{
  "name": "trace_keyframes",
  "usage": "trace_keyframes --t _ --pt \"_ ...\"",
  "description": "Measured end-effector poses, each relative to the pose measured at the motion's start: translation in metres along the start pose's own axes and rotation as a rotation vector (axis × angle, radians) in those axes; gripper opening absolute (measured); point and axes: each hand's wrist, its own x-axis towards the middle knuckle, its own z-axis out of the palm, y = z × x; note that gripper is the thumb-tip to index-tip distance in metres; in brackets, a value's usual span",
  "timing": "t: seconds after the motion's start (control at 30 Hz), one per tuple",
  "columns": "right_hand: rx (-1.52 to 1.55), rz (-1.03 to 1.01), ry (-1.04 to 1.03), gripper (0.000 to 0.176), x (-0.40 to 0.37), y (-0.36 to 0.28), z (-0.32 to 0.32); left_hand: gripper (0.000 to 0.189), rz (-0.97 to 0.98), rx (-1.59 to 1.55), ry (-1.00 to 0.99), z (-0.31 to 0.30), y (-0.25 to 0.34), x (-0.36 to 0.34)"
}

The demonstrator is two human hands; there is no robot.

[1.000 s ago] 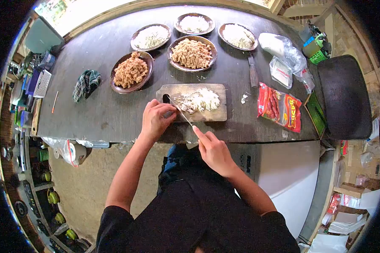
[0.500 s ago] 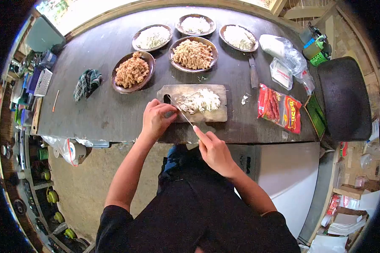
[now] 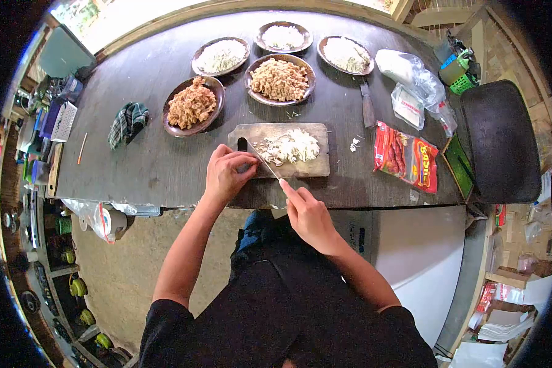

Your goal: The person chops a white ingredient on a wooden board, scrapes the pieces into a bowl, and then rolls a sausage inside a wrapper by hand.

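Observation:
My right hand [image 3: 313,216] is wrapped round the handle of a knife [image 3: 267,165], its blade slanting up and left over the wooden cutting board [image 3: 320,167]. Beside the blade, my left hand [image 3: 230,173] has its fingers curled together at the board's left end. Whatever lies under those fingertips is hidden. Pale, finely chopped pieces [image 3: 293,146], of a food I cannot identify, are heaped on the board to the right of the blade.
Brown plates behind the board carry brown crumbly food [image 3: 280,80] and white shreds [image 3: 222,56]. To the right lie a second knife [image 3: 367,110], a red sausage packet [image 3: 406,157] and plastic bags [image 3: 411,76]. A checked cloth [image 3: 129,122] sits at left.
Both hands and the knife stay in nearly the same place. The view has shifted very slightly, and I see no other clear difference.

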Motion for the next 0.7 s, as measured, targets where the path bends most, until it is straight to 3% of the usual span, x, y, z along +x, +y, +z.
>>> trace_keyframes --t 0.37,0.7 --pt "-0.102 -0.011 -0.058 0.055 0.003 -0.002 0.002 0.015 -0.001 0.001 -0.03 -0.003 0.001 0.003" --pt "0.024 0.007 -0.031 0.055 -0.006 -0.001 -0.004 0.016 -0.027 -0.004 -0.036 -0.003 0.0 0.002"
